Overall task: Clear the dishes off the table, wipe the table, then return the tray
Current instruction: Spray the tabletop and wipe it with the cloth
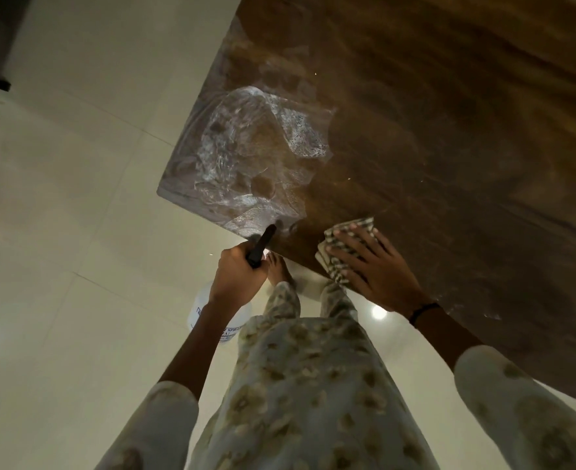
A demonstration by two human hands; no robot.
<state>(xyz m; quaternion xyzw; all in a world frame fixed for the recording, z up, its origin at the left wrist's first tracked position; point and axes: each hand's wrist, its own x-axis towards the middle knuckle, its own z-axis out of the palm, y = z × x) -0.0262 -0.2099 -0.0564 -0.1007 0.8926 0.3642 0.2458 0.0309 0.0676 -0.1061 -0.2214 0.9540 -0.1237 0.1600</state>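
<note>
A: Well, no dishes anywhere on the table (449, 113), so clearing looks done. Foamy streaks cover its near corner.

B: Wiping's midway, I'd say. Right hand (374, 266) lies flat, fingers spread, on the cloth (342, 247) by the edge.

A: Left hand (237, 276) is wrapped round the sprayer (261, 247), nozzle over that corner.

B: Tray's out of view; that's left.

The white spray bottle (226, 325) bears a label reading partly "SPRA"; the rest is hidden or blurred.
</note>
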